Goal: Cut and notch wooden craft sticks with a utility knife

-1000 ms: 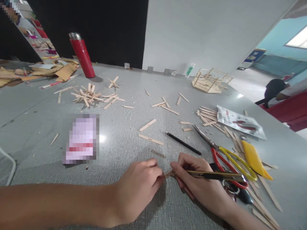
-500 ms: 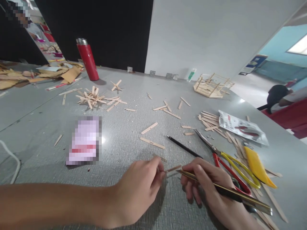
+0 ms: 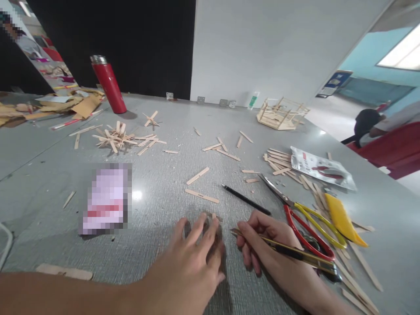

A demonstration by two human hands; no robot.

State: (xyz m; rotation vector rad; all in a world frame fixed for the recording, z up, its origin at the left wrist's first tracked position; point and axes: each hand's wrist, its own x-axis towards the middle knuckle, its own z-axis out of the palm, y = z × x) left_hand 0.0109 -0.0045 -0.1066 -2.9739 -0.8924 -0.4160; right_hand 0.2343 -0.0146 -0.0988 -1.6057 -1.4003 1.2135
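Observation:
My left hand (image 3: 193,258) is palm down over the grey table (image 3: 157,192) with its fingers spread. A small piece of craft stick (image 3: 215,217) lies at its fingertips, partly covered. In my right hand (image 3: 265,245) is a slim gold and black utility knife (image 3: 305,255), held like a pen with its tip pointing left. Whether a stick piece is also pinched there, I cannot tell. Just beyond the hands lie two craft sticks, one flat (image 3: 201,196) and one slanted (image 3: 197,175). A black pen (image 3: 246,199) rests beyond my right hand.
Red-and-yellow-handled shears (image 3: 288,202), a yellow packet (image 3: 341,218), a silver pouch (image 3: 323,168) and loose sticks lie right. A stick frame (image 3: 278,114) stands behind. Left are a blurred lilac item (image 3: 106,192), a stick heap (image 3: 116,138) and a red flask (image 3: 110,85). A person sits far right.
My left hand has let go of the small stick piece it pinched and spread its fingers. My right hand has shifted slightly left with the knife. The view has swung a little right.

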